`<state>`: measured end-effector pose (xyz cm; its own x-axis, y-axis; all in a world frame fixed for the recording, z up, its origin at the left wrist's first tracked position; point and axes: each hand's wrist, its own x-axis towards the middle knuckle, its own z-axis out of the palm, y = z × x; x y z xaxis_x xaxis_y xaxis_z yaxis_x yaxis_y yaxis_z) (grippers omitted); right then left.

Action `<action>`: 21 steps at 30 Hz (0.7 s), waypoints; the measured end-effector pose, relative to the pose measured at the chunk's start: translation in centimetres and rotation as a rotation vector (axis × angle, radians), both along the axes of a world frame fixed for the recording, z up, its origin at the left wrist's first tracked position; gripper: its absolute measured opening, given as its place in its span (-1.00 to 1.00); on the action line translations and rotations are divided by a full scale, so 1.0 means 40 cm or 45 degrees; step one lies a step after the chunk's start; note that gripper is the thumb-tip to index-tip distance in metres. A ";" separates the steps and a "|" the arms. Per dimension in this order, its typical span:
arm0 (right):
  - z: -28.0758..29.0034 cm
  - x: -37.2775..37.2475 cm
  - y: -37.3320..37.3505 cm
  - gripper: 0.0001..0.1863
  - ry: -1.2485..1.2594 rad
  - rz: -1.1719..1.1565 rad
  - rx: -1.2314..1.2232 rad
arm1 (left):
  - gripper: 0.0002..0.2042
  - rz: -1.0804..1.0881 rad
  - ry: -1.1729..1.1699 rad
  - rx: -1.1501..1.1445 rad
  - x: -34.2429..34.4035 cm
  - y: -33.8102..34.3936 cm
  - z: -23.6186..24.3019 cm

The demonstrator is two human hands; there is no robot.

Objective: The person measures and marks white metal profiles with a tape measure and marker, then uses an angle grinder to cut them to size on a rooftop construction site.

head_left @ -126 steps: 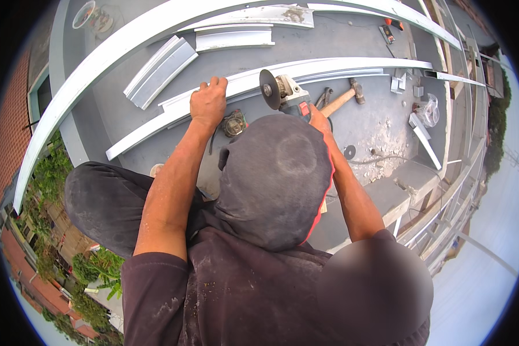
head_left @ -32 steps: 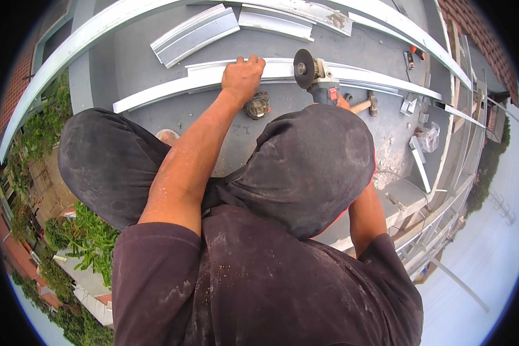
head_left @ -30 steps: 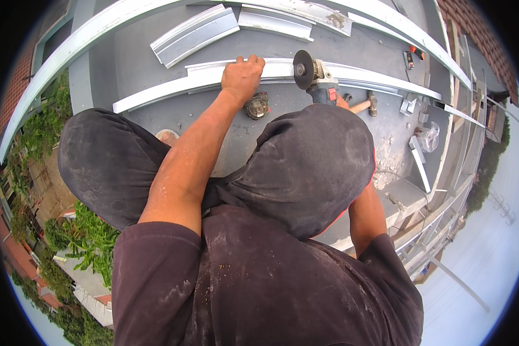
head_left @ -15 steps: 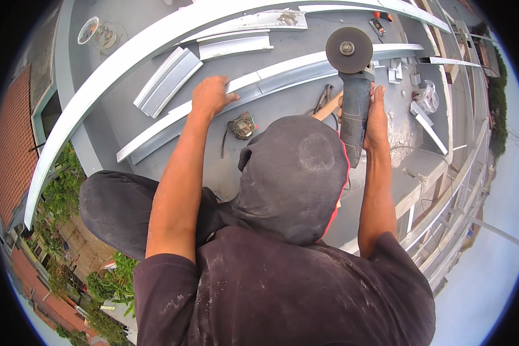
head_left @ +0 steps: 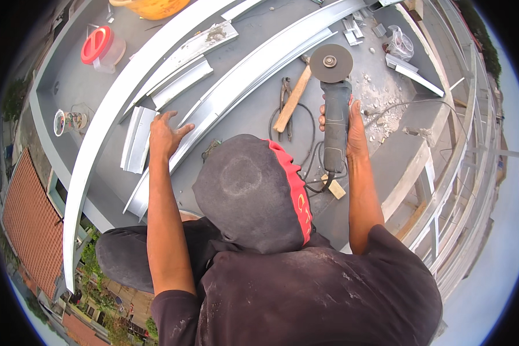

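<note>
- while the right hand [head_left: 357, 131] is wrapping around the dark body of an angle grinder [head_left: 335, 127], its fingers are curling along the left side and its thumb is lying along the right.
- the grinder is pointing away from the person, its round cutting disc [head_left: 331, 63] showing its face and its black cord [head_left: 329, 180] trailing from the near end.
- the left hand [head_left: 165, 137] is reaching over the near part of a long white metal channel [head_left: 259, 69], thumb and forefinger spreading well apart and gripping nothing; whether it is touching the channel, one cannot tell.
- the channel is running slantwise across the grey floor [head_left: 254, 118], passing left of the disc.
- a wooden-handled hammer [head_left: 294, 99] is lying between channel and grinder, its handle crossing over pincers [head_left: 285, 89].
- a wooden block [head_left: 334, 187] is resting near the cord.
- pale rubble [head_left: 383, 118] is lying right of the grinder.
- a bent knee [head_left: 248, 190] is rising between the forearms.
</note>
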<state>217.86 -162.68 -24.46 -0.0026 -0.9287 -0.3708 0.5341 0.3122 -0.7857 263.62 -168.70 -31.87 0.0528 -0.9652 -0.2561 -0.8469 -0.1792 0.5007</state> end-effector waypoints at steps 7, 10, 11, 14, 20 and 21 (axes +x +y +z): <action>-0.069 -0.202 -0.076 -0.37 0.599 -0.234 0.495 | -0.20 -0.021 -0.158 0.219 0.030 0.047 -0.042; -0.186 -0.264 -0.073 -0.49 0.907 -0.442 0.613 | -0.22 0.068 -0.191 0.211 0.036 0.062 -0.049; -0.214 -0.274 -0.084 -0.49 0.848 -0.485 0.576 | -0.23 0.100 -0.225 0.176 0.055 0.078 -0.051; -0.303 -0.343 -0.101 -0.49 0.759 -0.601 0.510 | -0.25 0.181 -0.341 0.155 0.101 0.116 -0.069; -0.371 -0.433 -0.201 -0.24 0.942 -0.686 0.704 | -0.39 0.191 -0.364 0.109 0.058 0.137 -0.058; -0.380 -0.433 -0.205 -0.22 0.948 -0.683 0.675 | -0.42 0.190 -0.354 0.106 0.057 0.135 -0.056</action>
